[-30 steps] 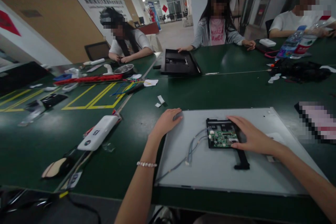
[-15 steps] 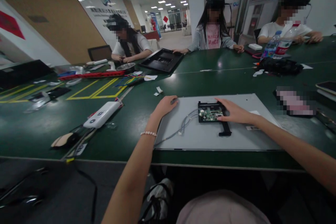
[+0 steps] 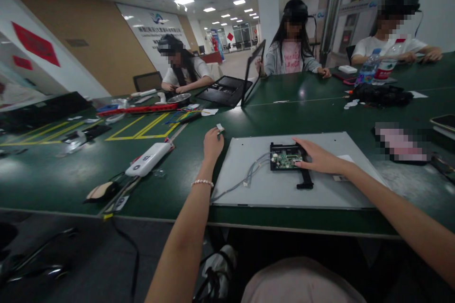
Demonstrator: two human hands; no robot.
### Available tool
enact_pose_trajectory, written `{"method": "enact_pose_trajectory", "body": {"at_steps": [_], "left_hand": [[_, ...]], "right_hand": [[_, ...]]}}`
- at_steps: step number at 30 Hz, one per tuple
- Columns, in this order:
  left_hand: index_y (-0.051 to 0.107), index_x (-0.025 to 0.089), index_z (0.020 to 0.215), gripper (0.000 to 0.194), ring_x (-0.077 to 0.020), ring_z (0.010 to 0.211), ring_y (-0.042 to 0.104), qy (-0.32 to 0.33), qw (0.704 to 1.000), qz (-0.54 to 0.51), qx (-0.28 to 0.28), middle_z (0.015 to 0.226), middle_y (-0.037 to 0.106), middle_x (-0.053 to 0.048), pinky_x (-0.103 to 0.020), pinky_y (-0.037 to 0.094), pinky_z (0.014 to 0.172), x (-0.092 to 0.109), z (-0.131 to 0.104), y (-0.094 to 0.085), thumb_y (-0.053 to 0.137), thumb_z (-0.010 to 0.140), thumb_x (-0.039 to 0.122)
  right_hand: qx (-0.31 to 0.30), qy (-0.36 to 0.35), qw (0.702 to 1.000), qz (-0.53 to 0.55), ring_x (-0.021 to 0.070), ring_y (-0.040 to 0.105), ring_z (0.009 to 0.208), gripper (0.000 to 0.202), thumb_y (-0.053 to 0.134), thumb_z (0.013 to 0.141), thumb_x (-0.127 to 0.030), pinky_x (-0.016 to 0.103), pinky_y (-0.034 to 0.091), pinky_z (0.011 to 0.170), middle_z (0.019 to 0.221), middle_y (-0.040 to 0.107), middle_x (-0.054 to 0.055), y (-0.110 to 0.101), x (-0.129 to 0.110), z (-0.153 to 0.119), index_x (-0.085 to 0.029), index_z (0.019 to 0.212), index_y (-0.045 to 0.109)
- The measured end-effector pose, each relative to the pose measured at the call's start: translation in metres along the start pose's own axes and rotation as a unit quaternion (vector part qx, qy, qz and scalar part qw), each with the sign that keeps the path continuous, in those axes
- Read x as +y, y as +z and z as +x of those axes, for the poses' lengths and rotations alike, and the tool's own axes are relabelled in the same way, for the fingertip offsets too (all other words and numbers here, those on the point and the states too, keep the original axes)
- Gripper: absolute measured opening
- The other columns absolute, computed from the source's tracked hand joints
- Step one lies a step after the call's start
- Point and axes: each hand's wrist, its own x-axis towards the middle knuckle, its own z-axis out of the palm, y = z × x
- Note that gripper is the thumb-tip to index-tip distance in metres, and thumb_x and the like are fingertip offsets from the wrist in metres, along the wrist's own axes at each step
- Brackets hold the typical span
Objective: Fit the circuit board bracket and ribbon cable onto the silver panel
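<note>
A pale flat panel (image 3: 241, 161) lies on the green table. On it rests a black bracket with a green circuit board (image 3: 286, 158), and grey cables (image 3: 253, 173) run from the board's left side to the panel's lower left. My right hand (image 3: 316, 155) holds the right side of the bracket between thumb and fingers. My left hand (image 3: 213, 144) is on the table just left of the panel, its fingertips at a small white scrap (image 3: 220, 127); whether they pinch it is hard to tell.
Left are a white power strip (image 3: 149, 158) and a mouse (image 3: 102, 191). A phone (image 3: 400, 144) and bottles (image 3: 386, 66) stand or lie at the right. Across the table, a person (image 3: 293, 52) holds up a black frame (image 3: 246, 75); two other people sit there.
My left hand has moved off the panel's upper left corner to the scrap beside it. My right hand stays on the bracket. The person opposite has raised a black frame. The view has shifted slightly.
</note>
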Motion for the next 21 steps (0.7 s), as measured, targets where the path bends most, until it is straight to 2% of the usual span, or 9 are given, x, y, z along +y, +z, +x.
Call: {"method": "enact_pose_trajectory", "body": {"at_steps": [2,7,9,13,17,21], "left_hand": [[0.058,0.011,0.123,0.039,-0.0245,0.131,0.043,-0.018,0.999,0.022,-0.032,0.137,0.052,-0.016,-0.043,0.033,0.111,-0.008,0.0,0.002,0.045,0.088,0.02],[0.058,0.009,0.119,0.035,-0.0253,0.136,0.037,0.018,0.993,0.064,-0.099,0.145,0.043,-0.017,-0.04,0.033,0.111,-0.012,0.0,0.008,0.04,0.091,0.019],[0.059,0.01,0.116,0.033,-0.0256,0.133,0.04,0.008,0.991,0.082,-0.109,0.141,0.047,-0.018,-0.04,0.035,0.109,-0.01,0.0,0.008,0.038,0.092,0.02],[0.059,0.011,0.111,0.031,-0.0257,0.117,0.056,-0.005,0.986,0.098,-0.133,0.121,0.061,-0.018,-0.039,0.043,0.1,-0.005,-0.001,0.003,0.036,0.093,0.022],[0.061,0.012,0.108,0.031,-0.0246,0.11,0.06,-0.012,0.988,0.091,-0.122,0.116,0.064,-0.016,-0.037,0.044,0.097,-0.001,-0.003,-0.002,0.036,0.091,0.018],[0.066,0.012,0.11,0.037,-0.0244,0.113,0.059,-0.023,0.997,0.033,-0.063,0.122,0.064,-0.014,-0.036,0.043,0.1,0.003,-0.003,-0.012,0.037,0.087,0.013]], "right_hand": [[0.001,0.001,1.0,0.0,0.0344,0.039,0.134,0.085,0.054,0.085,-0.062,0.054,0.034,0.109,0.15,0.038,0.014,0.0,0.0,-0.001,-0.026,0.153,0.017],[-0.004,0.012,1.0,0.0,0.0335,0.039,0.135,0.087,0.053,0.085,-0.062,0.054,0.033,0.11,0.15,0.037,0.015,0.0,-0.002,-0.002,-0.025,0.153,0.015],[-0.003,0.013,1.0,0.001,0.0333,0.038,0.136,0.087,0.054,0.085,-0.062,0.054,0.033,0.11,0.151,0.037,0.015,0.001,-0.001,-0.002,-0.024,0.153,0.015],[0.003,0.013,1.0,0.002,0.033,0.038,0.136,0.087,0.055,0.085,-0.061,0.054,0.032,0.11,0.151,0.036,0.014,0.003,0.0,-0.004,-0.025,0.153,0.016],[-0.003,0.013,1.0,0.002,0.0327,0.038,0.136,0.085,0.053,0.086,-0.061,0.054,0.032,0.11,0.151,0.036,0.015,0.001,-0.003,-0.005,-0.025,0.153,0.015],[-0.008,0.015,1.0,0.003,0.0328,0.039,0.135,0.084,0.052,0.087,-0.061,0.055,0.033,0.11,0.15,0.037,0.015,-0.001,-0.005,-0.005,-0.025,0.153,0.015]]}}
